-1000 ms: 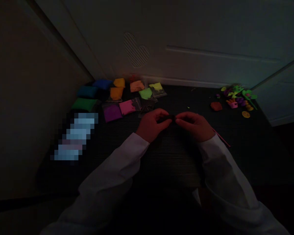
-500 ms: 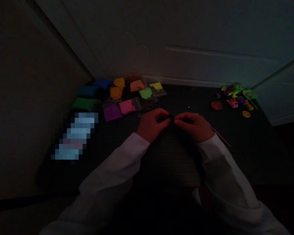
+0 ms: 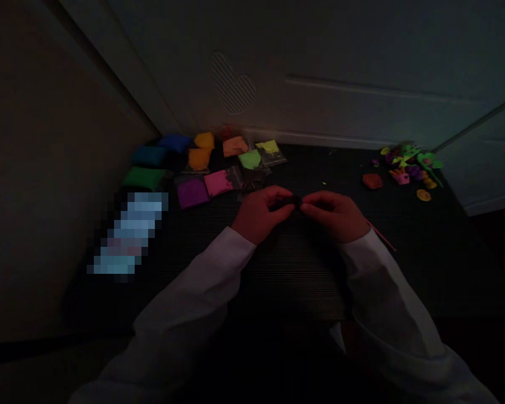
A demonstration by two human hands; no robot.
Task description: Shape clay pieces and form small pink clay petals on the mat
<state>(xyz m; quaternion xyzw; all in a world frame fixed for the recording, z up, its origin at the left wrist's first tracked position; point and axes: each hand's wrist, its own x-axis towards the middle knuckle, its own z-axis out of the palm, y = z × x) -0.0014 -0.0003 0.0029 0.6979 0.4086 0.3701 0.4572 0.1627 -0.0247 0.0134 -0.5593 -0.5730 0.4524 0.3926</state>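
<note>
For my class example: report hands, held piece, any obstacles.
Left hand, right hand: pinching. Small dark piece: held between them, shape unclear. Pink stick: beside right hand, not between hands.

Legible text, labels, brands, numbers: none. Bright rectangle (image 3: 128, 233) at left on the dark surface (image 3: 278, 275): pixelated, contents unreadable. Small round yellow piece (image 3: 423, 195) at right: dark marks, too small to make out. Pale panel (image 3: 362, 45) behind: striped heart emblem (image 3: 234, 87), clearly visible.
</note>
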